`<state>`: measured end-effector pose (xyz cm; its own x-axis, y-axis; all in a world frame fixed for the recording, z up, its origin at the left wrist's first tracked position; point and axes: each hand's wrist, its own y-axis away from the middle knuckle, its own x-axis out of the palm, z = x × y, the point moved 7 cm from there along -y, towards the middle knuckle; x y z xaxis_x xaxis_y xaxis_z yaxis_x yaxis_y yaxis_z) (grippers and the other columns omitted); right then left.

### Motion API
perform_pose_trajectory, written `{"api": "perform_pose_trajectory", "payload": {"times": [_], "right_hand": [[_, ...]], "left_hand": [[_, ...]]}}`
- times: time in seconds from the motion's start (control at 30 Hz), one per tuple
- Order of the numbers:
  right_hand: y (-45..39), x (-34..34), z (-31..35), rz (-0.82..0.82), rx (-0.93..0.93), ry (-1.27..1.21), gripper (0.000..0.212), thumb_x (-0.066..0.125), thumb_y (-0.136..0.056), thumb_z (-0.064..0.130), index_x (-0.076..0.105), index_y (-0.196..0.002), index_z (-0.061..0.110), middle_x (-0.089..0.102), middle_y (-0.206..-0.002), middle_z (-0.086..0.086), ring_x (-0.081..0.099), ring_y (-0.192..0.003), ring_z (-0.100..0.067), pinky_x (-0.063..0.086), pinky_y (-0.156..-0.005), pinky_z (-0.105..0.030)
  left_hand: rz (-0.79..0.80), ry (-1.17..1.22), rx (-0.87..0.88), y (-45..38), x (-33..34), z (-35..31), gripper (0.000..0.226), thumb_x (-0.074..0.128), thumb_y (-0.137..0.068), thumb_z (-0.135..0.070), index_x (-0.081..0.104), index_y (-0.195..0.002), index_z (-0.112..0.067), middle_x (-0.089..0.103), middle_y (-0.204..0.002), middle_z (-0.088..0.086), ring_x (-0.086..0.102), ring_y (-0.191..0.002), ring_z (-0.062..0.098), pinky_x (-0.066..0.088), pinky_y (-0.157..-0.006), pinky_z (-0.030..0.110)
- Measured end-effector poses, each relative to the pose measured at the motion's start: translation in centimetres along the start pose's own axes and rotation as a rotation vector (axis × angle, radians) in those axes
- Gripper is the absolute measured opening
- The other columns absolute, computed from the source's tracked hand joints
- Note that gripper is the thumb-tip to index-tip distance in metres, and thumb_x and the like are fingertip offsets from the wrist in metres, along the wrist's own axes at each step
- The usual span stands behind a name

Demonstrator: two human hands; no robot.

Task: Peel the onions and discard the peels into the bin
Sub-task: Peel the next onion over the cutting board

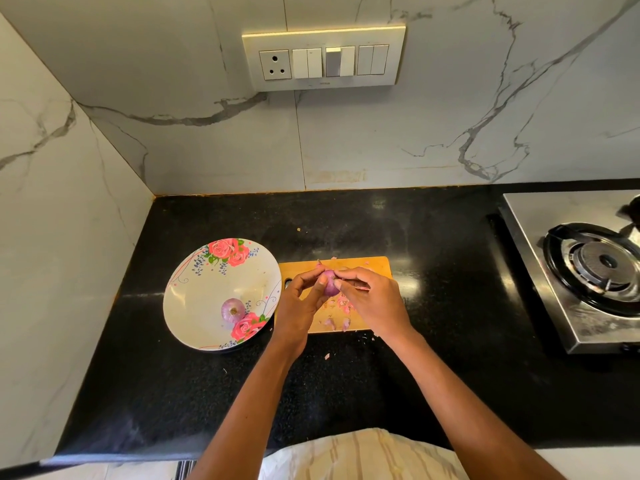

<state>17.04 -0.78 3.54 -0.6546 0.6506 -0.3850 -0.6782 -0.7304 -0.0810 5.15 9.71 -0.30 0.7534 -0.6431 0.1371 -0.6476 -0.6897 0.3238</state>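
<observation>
A small purple onion (pixel 330 284) is held above the wooden cutting board (pixel 367 265). My left hand (pixel 300 306) grips it from the left, thumb across its front. My right hand (pixel 372 299) pinches the skin at the onion's top right. Loose pink peels (pixel 337 315) lie scattered on the board below my hands. A second purple onion (pixel 232 310) rests in the floral plate (pixel 194 292) to the left. No bin is in view.
The black counter (pixel 433 306) carries a steel gas stove (pixel 588 268) at the right. Marble walls close the back and left, with a switch panel (pixel 323 57) above. A few peel bits (pixel 326 356) lie on the counter in front of the board.
</observation>
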Motion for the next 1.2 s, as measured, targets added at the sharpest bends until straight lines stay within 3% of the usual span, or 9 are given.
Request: {"api": "perform_pose_trajectory", "payload": {"times": [0.1,0.3,0.47,0.7,0.87,1.0,1.2], "right_hand": [[0.2,-0.2,0.5,-0.022,-0.065,0.086,0.023,0.076,-0.091,0.013,0.077,-0.114,0.011,0.073,-0.106,0.010,0.062,-0.095,0.019,0.050,-0.085,-0.006],[0.4,-0.4,1.5,-0.067,-0.141,0.154,0.018,0.077,-0.088,0.008,0.078,-0.106,0.006,0.074,-0.097,0.005,0.063,-0.087,0.018,0.051,-0.078,-0.005],[0.3,-0.9,1.1,-0.102,-0.097,0.136,0.010,0.076,-0.090,0.010,0.079,-0.099,0.011,0.072,-0.088,0.010,0.067,-0.086,0.006,0.051,-0.074,-0.008],[0.1,-0.4,0.6,-0.032,0.000,0.054,0.014,0.076,-0.091,0.021,0.078,-0.104,0.014,0.076,-0.097,0.007,0.068,-0.094,0.003,0.053,-0.082,-0.011],[0.3,-0.5,1.1,-0.047,-0.062,0.121,0.010,0.077,-0.089,0.012,0.079,-0.099,0.011,0.076,-0.091,0.004,0.069,-0.089,-0.001,0.052,-0.074,-0.008],[0.2,-1.0,0.9,-0.077,-0.045,0.106,0.004,0.076,-0.090,0.009,0.078,-0.092,0.012,0.071,-0.083,0.012,0.067,-0.081,0.002,0.050,-0.070,-0.008],[0.2,-0.4,0.9,-0.011,-0.022,0.044,0.012,0.077,-0.090,0.016,0.079,-0.102,0.013,0.076,-0.095,0.008,0.069,-0.090,0.003,0.052,-0.079,-0.009]], "left_hand": [[-0.008,-0.005,0.019,0.0,-0.1,-0.1,0.046,0.072,-0.088,-0.036,0.066,-0.130,-0.018,0.070,-0.125,0.002,0.070,-0.113,0.020,0.057,-0.098,0.039],[-0.029,-0.066,0.047,-0.1,-0.5,-0.2,0.039,0.071,-0.092,-0.037,0.067,-0.128,-0.023,0.070,-0.124,-0.002,0.068,-0.116,0.016,0.057,-0.098,0.034],[-0.017,0.003,0.021,0.0,-0.3,0.0,0.047,0.069,-0.088,-0.038,0.065,-0.131,-0.018,0.067,-0.129,0.004,0.068,-0.116,0.017,0.058,-0.094,0.030],[-0.024,-0.043,0.032,-0.3,-0.5,0.2,0.046,0.070,-0.087,-0.044,0.066,-0.129,-0.023,0.068,-0.127,0.000,0.067,-0.117,0.016,0.057,-0.098,0.036],[-0.046,-0.149,0.085,-0.4,-0.7,-0.2,0.037,0.067,-0.094,-0.039,0.066,-0.128,-0.025,0.069,-0.124,-0.005,0.067,-0.115,0.011,0.057,-0.086,0.020],[-0.021,-0.141,0.076,-0.4,-0.5,0.0,0.035,0.068,-0.094,-0.038,0.067,-0.126,-0.026,0.068,-0.127,-0.003,0.065,-0.118,0.014,0.057,-0.095,0.029],[-0.049,-0.121,0.082,-0.5,-0.8,0.0,0.042,0.070,-0.087,-0.045,0.069,-0.124,-0.025,0.071,-0.123,-0.006,0.066,-0.118,0.013,0.055,-0.101,0.037]]}}
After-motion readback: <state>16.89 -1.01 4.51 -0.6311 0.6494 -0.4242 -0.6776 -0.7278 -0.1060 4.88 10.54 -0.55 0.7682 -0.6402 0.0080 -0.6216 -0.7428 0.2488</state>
